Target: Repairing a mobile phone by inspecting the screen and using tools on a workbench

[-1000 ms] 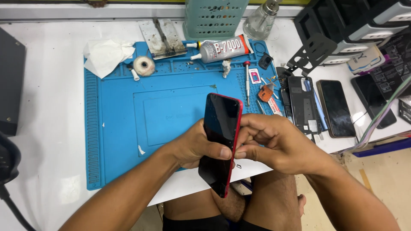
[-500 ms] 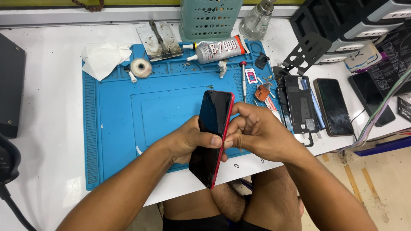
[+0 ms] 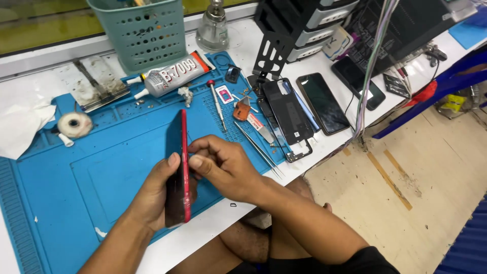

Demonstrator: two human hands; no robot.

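A red-edged smartphone [image 3: 178, 152] with a dark screen stands on its long edge above the blue work mat [image 3: 101, 167]. My left hand [image 3: 152, 195] wraps around its lower half from behind, thumb on the screen side. My right hand [image 3: 223, 167] pinches the red right edge of the phone near its middle with thumb and fingers. Whether anything small sits between those fingertips cannot be made out.
On the mat lie a glue tube [image 3: 170, 76], a tape roll [image 3: 74, 124], a screwdriver [image 3: 217, 104], tweezers [image 3: 258, 149] and an orange pick [image 3: 242, 109]. A teal basket [image 3: 139, 30] and glass bottle [image 3: 213, 28] stand behind. A phone back cover [image 3: 286, 111] and dark phones [image 3: 322, 103] lie right.
The camera has swung right and nearer. The phone has turned from showing its dark screen to standing nearly edge-on, and my right hand has shifted onto its red side edge.
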